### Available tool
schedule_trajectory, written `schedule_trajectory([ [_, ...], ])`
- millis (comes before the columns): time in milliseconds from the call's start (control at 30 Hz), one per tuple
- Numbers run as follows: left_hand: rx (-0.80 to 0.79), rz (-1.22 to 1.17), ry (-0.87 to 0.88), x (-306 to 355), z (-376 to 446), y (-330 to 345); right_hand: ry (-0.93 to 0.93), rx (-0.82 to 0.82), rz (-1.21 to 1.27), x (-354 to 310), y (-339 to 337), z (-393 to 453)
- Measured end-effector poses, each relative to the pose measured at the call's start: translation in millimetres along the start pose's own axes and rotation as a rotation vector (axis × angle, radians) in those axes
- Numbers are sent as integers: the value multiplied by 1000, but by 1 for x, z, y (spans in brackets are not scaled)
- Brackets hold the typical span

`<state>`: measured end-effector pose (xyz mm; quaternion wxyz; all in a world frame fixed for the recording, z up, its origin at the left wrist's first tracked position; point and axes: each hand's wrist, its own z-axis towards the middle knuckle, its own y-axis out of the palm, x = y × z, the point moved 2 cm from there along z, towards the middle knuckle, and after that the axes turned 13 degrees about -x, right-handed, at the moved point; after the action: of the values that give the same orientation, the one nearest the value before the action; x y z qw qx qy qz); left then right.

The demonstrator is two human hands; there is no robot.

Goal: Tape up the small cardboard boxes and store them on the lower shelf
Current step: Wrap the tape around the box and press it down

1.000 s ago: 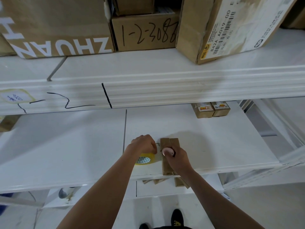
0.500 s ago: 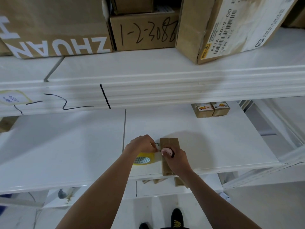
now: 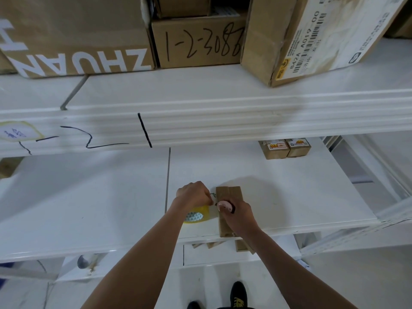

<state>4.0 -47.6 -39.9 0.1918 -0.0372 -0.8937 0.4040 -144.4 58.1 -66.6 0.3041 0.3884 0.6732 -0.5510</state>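
Gripping the tape roll (image 3: 197, 216) in the left hand (image 3: 192, 194), right hand (image 3: 237, 214) clenching a pink cutter (image 3: 225, 206), the person should cut close against the small box (image 3: 229, 198) near the shelf's (image 3: 312, 197) front edge.

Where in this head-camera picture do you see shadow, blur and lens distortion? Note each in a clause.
Head view: a soft shadow spreads on the white shelf behind the small cardboard box and the hands; the shelf's front beam bows from wide-angle distortion and looks slightly smeared; the two labelled boxes at the back sit in dimmer light; no harsh glare anywhere.
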Motion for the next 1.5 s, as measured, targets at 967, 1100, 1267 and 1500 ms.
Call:
schedule_trajectory([
  [967, -84, -150, -10, -1, -15, -4, 168, 73, 228, -2, -1, 2],
  [1100, -32, -169, -21, -3, -22, -2, 182, 75, 230, -2, -1, 2],
  [1267, 13, -251, -72, -47, -39, -15, 176, 42, 300, -3, -8, 4],
  [1500, 146, -758, 69, -49, -64, -5, 281, 162, 654, -11, -26, 12],
])
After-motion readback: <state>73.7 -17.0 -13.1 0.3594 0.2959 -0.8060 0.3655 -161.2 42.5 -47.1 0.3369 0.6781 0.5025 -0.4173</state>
